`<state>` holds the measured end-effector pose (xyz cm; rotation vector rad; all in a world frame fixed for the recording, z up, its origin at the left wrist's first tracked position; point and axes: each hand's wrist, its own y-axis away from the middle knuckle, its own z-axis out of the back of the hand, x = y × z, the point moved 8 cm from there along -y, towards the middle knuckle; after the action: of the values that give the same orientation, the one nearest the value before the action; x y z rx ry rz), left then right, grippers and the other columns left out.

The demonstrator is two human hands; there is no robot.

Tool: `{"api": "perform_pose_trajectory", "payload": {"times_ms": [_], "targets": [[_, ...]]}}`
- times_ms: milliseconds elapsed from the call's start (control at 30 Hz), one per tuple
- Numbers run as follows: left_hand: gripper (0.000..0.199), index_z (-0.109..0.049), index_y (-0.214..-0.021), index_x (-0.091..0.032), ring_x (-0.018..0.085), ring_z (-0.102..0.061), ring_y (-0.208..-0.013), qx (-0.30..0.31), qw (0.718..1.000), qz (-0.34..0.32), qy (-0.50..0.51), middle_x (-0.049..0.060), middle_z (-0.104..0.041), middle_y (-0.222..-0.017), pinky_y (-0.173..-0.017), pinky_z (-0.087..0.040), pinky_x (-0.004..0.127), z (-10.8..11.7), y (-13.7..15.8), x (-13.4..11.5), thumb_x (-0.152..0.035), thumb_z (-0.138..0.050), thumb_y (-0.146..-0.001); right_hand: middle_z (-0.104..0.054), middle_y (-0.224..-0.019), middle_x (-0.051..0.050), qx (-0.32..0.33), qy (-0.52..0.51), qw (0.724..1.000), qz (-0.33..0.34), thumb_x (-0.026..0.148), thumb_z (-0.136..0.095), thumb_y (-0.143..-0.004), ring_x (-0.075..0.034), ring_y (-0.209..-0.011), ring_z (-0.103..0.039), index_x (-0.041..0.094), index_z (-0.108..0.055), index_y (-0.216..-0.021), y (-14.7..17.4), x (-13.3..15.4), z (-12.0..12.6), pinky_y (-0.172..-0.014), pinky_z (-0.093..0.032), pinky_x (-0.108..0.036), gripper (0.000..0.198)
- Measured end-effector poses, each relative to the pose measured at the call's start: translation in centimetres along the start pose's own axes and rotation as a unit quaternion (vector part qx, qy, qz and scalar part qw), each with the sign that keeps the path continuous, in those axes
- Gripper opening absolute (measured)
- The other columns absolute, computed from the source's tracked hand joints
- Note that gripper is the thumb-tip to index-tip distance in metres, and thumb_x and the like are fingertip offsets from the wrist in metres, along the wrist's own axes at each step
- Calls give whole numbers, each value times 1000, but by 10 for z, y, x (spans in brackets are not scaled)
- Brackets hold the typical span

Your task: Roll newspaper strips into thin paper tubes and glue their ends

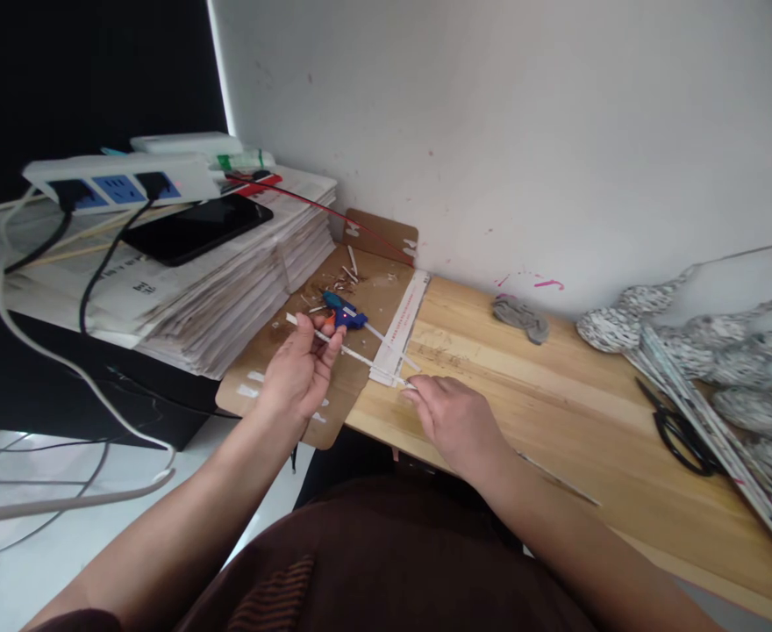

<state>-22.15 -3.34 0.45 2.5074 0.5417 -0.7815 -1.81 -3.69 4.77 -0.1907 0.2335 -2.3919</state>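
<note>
Paper stick (368, 359), thin and white, is stretched between your two hands over the cardboard (386, 285) and the edge of the counter (491, 386). You have just the head view to work from, and it shows the stick's long axis slanting from far left to near right across your front.

Your left hand (303, 362) is turned partly palm up, its grip pinching the stick between thumb and fingers near the far end, so that a short piece pokes out past the thumb. Your right hand (450, 417) is back up, its grip pressed together on the near end, with nearly all of the stick lying to the left of it.

What seems to matter most is how the stick lies to the blue glue gun (347, 317). The gun rests on the cardboard just beyond your left fingertips, so your left hand is clearly the nearer one; you cannot tell whether they touch. A pale glue rod (386, 339) juts from the gun, slanting much like your stick but on its far side, over the white paper strip (407, 318). Your right hand is near that strip's close end. Well apart to your right lie the scissors (660, 411).
</note>
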Motion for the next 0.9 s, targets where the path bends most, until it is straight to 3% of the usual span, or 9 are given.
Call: {"api": "perform_pose_trajectory", "payload": {"times_ms": [133,367,567,733,900], "targets": [[27,-61,-78,-9,12,-68,-70,-6,1000,4,2,4,-63,-67,-64,-59,17,0,0,0,-26,-47,-93,-67,-76,-6,8,-28,1000,-1,32,-39,-97,-18,-72,-61,19,-64,-93,0,-2,-2,-64,-40,-28,28],[29,-61,-74,-11,9,-66,-67,-31,999,-11,-1,2,-61,-66,-63,-58,15,1,0,-12,-26,-45,-94,-70,-92,-5,34,-137,988,-64,34,-48,-93,-20,-84,-64,21,-63,-102,19,-30,-1,-74,-46,-31,21],[31,-60,-72,-12,9,-66,-66,-25,1000,-6,-10,2,-61,-65,-62,-58,15,-1,0,-8,-25,-43,-95,-68,-82,-5,45,-97,992,-63,31,-42,-96,-19,-79,-62,20,-65,-93,30,-39,-4,-72,-44,-30,26],[30,-60,-73,-12,8,-66,-65,-22,1000,-4,-7,2,-61,-66,-63,-57,15,-1,1,-6,-26,-45,-94,-69,-94,-8,5,-61,997,-35,34,-43,-96,-21,-85,-62,17,-62,-109,26,-33,-1,-76,-46,-32,29],[27,-61,-74,-12,8,-66,-65,-25,1000,-3,2,1,-61,-66,-64,-58,16,0,1,-7,-26,-47,-93,-67,-80,-8,12,-8,1000,3,27,-37,-97,-21,-76,-60,16,-64,-99,24,-25,-3,-71,-45,-32,30]]}}
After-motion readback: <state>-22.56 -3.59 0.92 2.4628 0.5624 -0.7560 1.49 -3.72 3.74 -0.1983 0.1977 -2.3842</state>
